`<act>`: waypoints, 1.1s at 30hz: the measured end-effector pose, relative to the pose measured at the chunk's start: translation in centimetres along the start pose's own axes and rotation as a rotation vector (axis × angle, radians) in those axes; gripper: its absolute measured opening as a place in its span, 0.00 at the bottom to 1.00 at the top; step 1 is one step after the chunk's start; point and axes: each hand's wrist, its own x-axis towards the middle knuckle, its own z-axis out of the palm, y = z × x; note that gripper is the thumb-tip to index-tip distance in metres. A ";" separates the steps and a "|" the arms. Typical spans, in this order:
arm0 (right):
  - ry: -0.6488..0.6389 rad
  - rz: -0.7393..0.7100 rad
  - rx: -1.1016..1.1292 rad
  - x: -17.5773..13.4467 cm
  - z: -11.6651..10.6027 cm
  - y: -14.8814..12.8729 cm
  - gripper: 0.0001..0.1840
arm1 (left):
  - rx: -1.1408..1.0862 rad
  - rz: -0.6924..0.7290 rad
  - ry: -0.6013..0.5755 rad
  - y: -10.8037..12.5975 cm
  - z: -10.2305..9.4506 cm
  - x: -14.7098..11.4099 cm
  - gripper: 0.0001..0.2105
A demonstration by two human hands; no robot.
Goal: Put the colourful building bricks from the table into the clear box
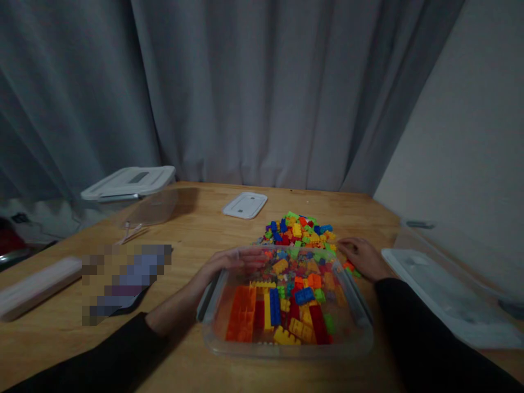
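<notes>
A clear plastic bin [289, 352] stands in front of me, with mixed toy building blocks [303, 296] inside. Beyond its far rim lies a loose pile of small colourful blocks [297, 229] on the table. My left hand [233, 259] is at the bin's far left corner, fingers stretched toward the pile and partly seen through the clear plastic. At the pile's right edge is my right hand [364, 257], its fingers loosely curved and apart, close to a few orange and green blocks [351, 268]. No block shows in either hand.
A lidded clear box [149, 204] stands at the back left, and a white lid [245, 206] lies at the back. Another clear container [442, 289] is on the right. A long pale case [41, 286] and a pixelated, phone-like object [135, 284] lie left.
</notes>
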 end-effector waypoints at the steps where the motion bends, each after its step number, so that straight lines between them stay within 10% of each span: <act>1: 0.000 0.002 0.000 0.0 0.0 0.0 0.18 | -0.001 -0.004 0.009 0.0 0.1 0.0 0.22; 33: -0.059 0.015 0.018 -0.2 0.1 -0.7 0.12 | -0.039 -0.047 0.083 1.1 1.9 -0.1 0.19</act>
